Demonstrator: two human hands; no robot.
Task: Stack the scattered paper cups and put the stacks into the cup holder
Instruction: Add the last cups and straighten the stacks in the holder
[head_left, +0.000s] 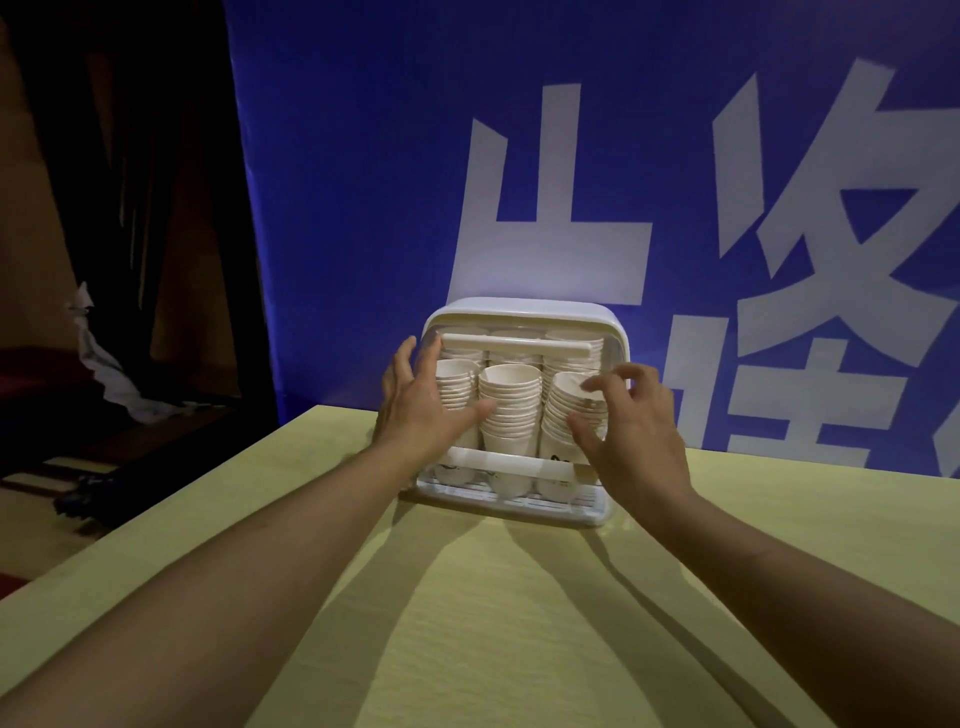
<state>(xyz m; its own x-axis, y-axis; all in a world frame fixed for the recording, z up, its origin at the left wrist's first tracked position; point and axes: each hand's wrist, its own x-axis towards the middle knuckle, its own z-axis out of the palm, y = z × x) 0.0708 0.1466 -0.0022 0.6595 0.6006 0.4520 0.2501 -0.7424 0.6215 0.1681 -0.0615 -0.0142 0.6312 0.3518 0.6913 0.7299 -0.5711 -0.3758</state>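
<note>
A white cup holder (524, 310) with a clear cover stands at the table's far edge. Inside it are several stacks of white paper cups (509, 405), in a front row and a back row behind a white bar. My left hand (423, 400) lies flat with straight fingers against the holder's left front, over the left stack. My right hand (631, 431) hovers at the right front, its fingers loosely curled near the right stack; whether they touch the cover is unclear. Neither hand holds a cup.
A yellow-green table (493, 613) stretches toward me. A blue banner with large white characters (545, 171) hangs right behind the holder. Left of the table the room is dark, with dark drapery and a crumpled white cloth (98, 358).
</note>
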